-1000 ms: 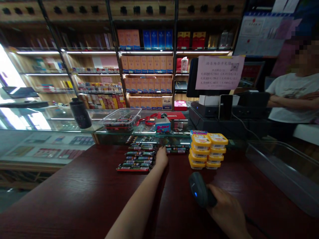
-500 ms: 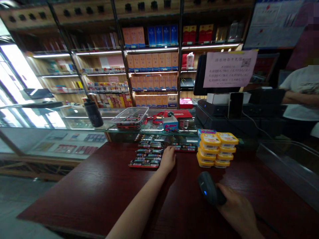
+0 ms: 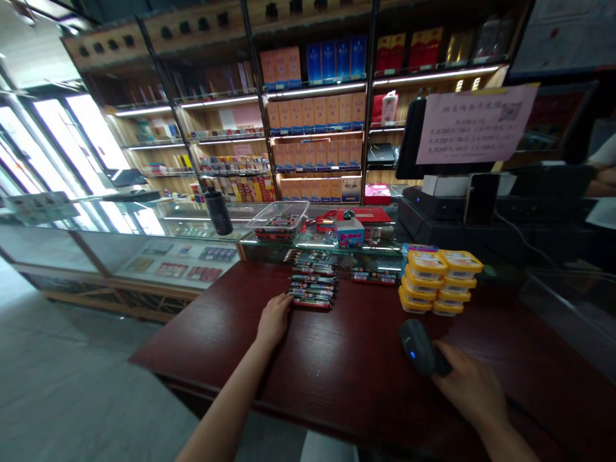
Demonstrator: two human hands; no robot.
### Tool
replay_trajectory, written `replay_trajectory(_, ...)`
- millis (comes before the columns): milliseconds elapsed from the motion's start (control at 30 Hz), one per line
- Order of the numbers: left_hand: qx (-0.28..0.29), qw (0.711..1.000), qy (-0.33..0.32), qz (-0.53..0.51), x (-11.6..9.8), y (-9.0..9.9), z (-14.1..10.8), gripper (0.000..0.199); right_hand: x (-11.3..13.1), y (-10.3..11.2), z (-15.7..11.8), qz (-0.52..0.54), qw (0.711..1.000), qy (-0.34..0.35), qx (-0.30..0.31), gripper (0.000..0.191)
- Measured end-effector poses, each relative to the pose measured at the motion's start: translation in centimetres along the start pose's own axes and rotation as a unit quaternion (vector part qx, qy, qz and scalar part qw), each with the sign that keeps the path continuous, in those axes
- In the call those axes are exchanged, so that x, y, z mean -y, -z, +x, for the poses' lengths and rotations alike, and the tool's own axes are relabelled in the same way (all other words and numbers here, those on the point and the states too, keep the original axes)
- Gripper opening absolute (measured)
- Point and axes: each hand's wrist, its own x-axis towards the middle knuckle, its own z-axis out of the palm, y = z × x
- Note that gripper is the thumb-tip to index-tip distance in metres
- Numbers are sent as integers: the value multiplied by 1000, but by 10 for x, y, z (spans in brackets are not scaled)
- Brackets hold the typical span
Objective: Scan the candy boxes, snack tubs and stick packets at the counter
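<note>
My right hand is wrapped round the handle of a black barcode scanner with a blue light, held over the brown table. My left hand rests palm down at the left end of a row of slim, dark, stick-like packets. Its fingers reach forward, and the tips touch or nearly touch the nearest packets; they appear to grip nothing. A smaller group of similar packets lies to the right. Beyond the scanner, yellow-lidded tubs are stacked in two columns.
The brown table meets a glass counter carrying a clear plastic box, a black bottle and a small blue box. A monitor with a pink notice stands back right. A clear bin is at the right; a person's arm shows behind.
My left hand has moved from the right end of the packet row to its left end. My right hand still holds the scanner. The view has swung left.
</note>
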Motion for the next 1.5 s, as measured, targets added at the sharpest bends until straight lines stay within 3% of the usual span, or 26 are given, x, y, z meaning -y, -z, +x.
replay_trajectory(133,4,1000,13,1,5,6,-1,36,-1,-2,-1,0,1000,-10,3,29)
replay_trajectory(300,64,997,-23,-24,-3,19,-3,25,1,-3,0,3,1000,1,8,29)
replay_trajectory(533,107,985,-23,-132,-77,-3,-6,24,26,13,16,82,991,-66,85,25)
replay_trajectory(667,113,984,-3,-139,-105,-20,0,28,41,18,20,246,960,-87,101,30)
replay_trajectory(800,76,985,0,-157,-109,-31,0,31,54,21,14,394,906,-97,121,40)
replay_trajectory(900,69,985,8,-160,-107,-33,-1,29,66,25,9,446,878,-112,133,42)
replay_trajectory(1033,74,984,9,-160,-108,-33,0,25,75,30,9,462,864,-131,150,36)
replay_trajectory(1300,68,982,-1,-176,-107,-33,0,25,75,32,9,420,886,-129,152,27)
replay_trajectory(1400,72,982,7,-176,-107,-32,-1,28,68,39,12,327,927,-102,151,26)
replay_trajectory(1500,76,983,2,-166,-107,-31,-1,29,56,45,19,141,975,-76,155,24)
